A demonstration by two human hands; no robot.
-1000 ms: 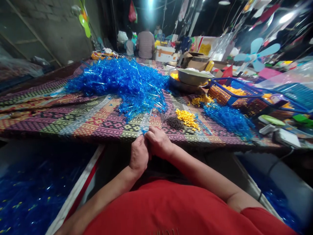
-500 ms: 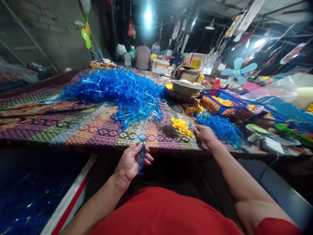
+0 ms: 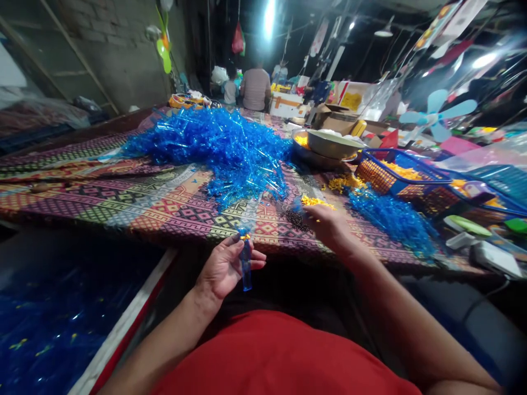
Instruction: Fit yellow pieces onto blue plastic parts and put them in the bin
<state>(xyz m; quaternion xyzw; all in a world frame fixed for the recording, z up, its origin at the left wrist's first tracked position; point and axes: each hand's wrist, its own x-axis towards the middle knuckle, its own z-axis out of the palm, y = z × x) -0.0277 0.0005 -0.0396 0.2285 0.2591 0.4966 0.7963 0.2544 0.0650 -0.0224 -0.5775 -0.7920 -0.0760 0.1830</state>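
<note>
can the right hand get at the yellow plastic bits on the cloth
Very likely yes: the right hand sits right at the yellow plastic bits, and nothing lies between them.

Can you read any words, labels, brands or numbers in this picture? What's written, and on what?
Nothing here can be read for certain.
Hanging banners at upper right: printing shows, but it is too small and blurred to read.
White box with orange bands: no readable text.
Cardboard box: no readable text.
</note>
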